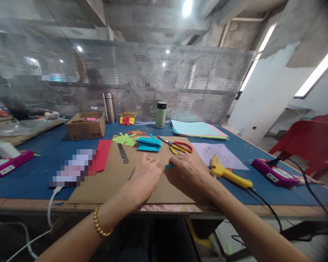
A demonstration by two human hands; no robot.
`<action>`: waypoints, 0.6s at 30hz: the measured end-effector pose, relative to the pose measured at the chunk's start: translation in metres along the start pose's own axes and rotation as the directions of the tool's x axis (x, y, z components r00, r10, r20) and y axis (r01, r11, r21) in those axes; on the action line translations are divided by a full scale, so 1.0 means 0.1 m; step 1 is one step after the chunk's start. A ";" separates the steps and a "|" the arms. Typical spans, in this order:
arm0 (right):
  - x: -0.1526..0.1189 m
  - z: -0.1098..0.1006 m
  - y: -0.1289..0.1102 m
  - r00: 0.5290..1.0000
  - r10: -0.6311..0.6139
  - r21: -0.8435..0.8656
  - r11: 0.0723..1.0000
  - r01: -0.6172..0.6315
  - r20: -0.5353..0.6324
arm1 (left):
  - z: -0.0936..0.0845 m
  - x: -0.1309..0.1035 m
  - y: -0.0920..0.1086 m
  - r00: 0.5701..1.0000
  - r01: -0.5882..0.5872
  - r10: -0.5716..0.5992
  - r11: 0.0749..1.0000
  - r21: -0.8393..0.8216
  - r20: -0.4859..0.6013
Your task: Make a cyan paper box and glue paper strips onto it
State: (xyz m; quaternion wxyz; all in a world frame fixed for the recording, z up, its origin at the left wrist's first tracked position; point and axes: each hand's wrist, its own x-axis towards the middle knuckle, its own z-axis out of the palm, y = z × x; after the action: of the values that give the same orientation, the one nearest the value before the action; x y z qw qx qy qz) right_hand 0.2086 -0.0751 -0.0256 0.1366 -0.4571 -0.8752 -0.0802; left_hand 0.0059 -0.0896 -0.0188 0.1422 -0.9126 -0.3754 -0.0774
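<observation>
A narrow blue paper strip (168, 166) shows between my hands, low over a sheet of brown cardboard (164, 193). My right hand (190, 169) has its fingers curled and pressed on the strip's right end. My left hand (149, 174), with a ring, is closed at the strip's left end; its fingertips are partly hidden. A dark blue edge peeks out left of that hand. Just beyond lie a folded blue paper piece (148, 144), light green paper cutouts (125, 139), a grey metal blade (123, 153) and red-handled scissors (177, 145).
A yellow glue gun (231, 175) lies right of the cardboard, by lilac paper (235, 156) and a purple power strip (274, 173). At left are red paper (103, 154), a phone (75, 167) and a cardboard box (86, 127). A green bottle (161, 116) and steel flask (109, 108) stand behind.
</observation>
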 end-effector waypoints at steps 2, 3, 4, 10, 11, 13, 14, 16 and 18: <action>-0.02 -0.01 -0.05 1.000 -0.004 -0.002 1.000 0.004 0.027 | 0.02 -0.09 -0.06 1.000 -0.012 0.012 1.000 0.024 -0.011; -0.02 -0.01 -0.06 0.999 -0.004 -0.009 1.000 0.005 0.038 | 0.03 -0.15 -0.11 1.000 -0.015 0.015 0.999 0.034 -0.024; -0.02 -0.01 -0.06 0.999 -0.005 -0.016 1.000 0.006 0.043 | 0.05 -0.22 -0.16 0.999 -0.012 0.013 0.999 0.041 -0.045; 0.01 -0.01 -0.07 0.999 -0.008 0.001 1.000 0.008 0.040 | 0.10 -0.65 -0.55 0.955 0.141 -0.161 0.985 -0.098 -0.250; 0.01 -0.01 -0.08 0.999 -0.010 -0.001 1.000 0.010 0.044 | 0.09 -0.68 -0.58 0.942 0.161 -0.192 0.978 -0.129 -0.277; 0.02 -0.01 -0.08 0.999 -0.015 -0.019 1.000 0.016 0.037 | 0.07 -0.71 -0.58 0.931 0.152 -0.200 0.973 -0.174 -0.306; 0.02 0.00 -0.08 0.999 -0.021 -0.029 0.999 0.021 0.030 | 0.07 -0.70 -0.56 0.935 0.126 -0.179 0.974 -0.187 -0.307; 0.01 0.03 -0.07 0.999 -0.038 -0.042 0.998 0.039 0.014 | 0.09 -0.65 -0.49 0.950 0.062 -0.118 0.979 -0.195 -0.290; 0.01 0.05 -0.05 0.998 -0.062 -0.043 0.997 0.062 0.003 | 0.12 -0.60 -0.41 0.967 0.012 -0.062 0.980 -0.199 -0.249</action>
State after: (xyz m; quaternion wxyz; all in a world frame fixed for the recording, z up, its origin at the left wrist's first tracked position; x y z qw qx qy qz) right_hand 0.2029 -0.0761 -0.0300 0.1233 -0.4328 -0.8871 -0.1027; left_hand -0.0652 -0.0974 -0.0364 0.0973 -0.8976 -0.3616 -0.2326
